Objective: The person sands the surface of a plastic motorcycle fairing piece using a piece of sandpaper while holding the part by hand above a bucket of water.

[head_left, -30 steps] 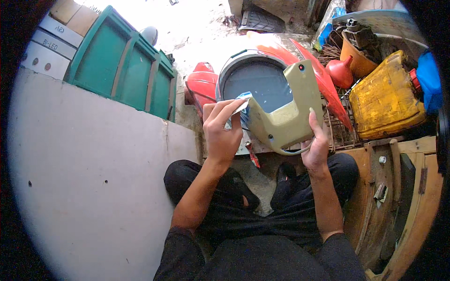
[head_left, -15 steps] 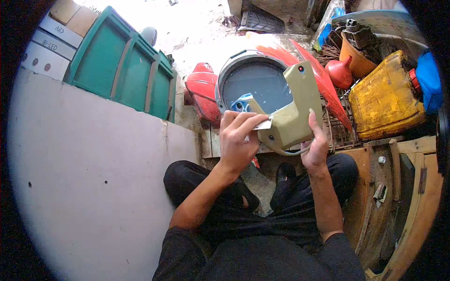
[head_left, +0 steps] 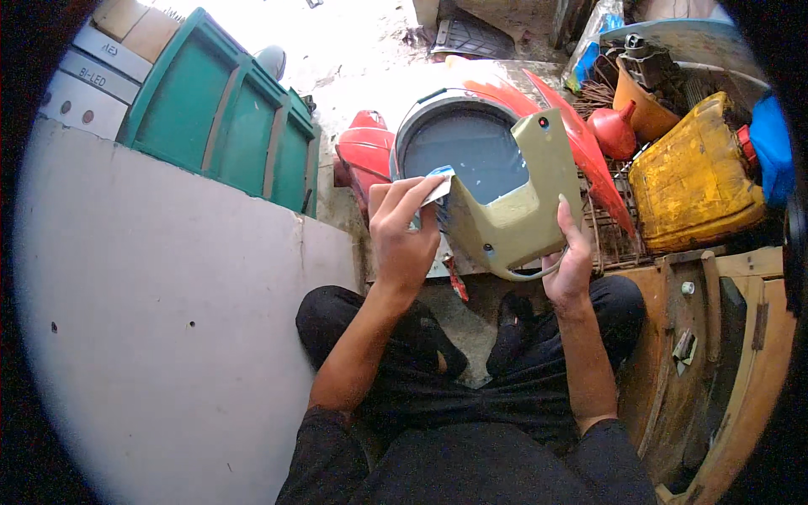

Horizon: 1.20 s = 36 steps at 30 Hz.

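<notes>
We can make out dark capital lettering in two spots, both on the stacked pale cartons [head_left: 108, 99] at the far-left edge of the white wall [head_left: 185, 278]: a short group [head_left: 109, 50], with a longer, hyphenated one [head_left: 93, 77] below.

The bucket [head_left: 412, 126] stands ahead, with the panel [head_left: 505, 220] before it, overlapping its near right rim. The left hand [head_left: 402, 227] is at the panel's left end, the sheet [head_left: 438, 191] in its fingers; the right hand [head_left: 570, 261] is at the near right corner. Left of the bucket lies a cowl [head_left: 366, 150]; rightward sit the funnel [head_left: 612, 130], then the jerrycan [head_left: 694, 181]. At far left, the crate [head_left: 185, 93] stands behind the wall [head_left: 185, 269].
</notes>
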Motion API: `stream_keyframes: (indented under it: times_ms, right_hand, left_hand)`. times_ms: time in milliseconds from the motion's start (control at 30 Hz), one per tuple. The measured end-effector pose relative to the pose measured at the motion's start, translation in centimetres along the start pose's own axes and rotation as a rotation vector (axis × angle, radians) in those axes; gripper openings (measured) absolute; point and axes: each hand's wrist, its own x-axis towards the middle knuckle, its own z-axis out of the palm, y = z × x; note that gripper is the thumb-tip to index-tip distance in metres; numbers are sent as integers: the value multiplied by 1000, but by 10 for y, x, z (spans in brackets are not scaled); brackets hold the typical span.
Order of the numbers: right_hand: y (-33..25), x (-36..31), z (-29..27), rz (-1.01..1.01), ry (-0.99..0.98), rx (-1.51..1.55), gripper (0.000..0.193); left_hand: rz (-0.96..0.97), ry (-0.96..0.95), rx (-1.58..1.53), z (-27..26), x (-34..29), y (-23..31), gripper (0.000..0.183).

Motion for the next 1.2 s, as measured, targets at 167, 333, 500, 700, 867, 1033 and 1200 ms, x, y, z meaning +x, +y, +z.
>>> stream_keyframes:
  times_ms: [167,333,500,700,867,1033,1200]
  right_hand:
    - [-1,0,-3,-20,-30,29,37]
    - [-2,1,-5,-36,-47,3,37]
    - [-4,2,-3,-24,-29,-2,37]
    - [-4,3,-4,-23,-20,20,36]
    - [-3,1,1,-27,13,13,37]
    - [-2,3,-5,-17,-39,11,39]
    - [-4,1,-1,-11,-21,12,39]
  left_hand:
    - [12,-87,-29,3,-3,6,34]
    - [34,-141,-83,8,-10,12,32]
    - [39,-309,-173,3,-10,17,32]
    - [-216,-332,-337,-7,-3,3,21]
    - [-711,-276,-845,-11,-3,-4,23]
    - [-764,-265,-763,-11,-3,-7,24]
    - [-226,-129,-217,-7,-4,-7,23]
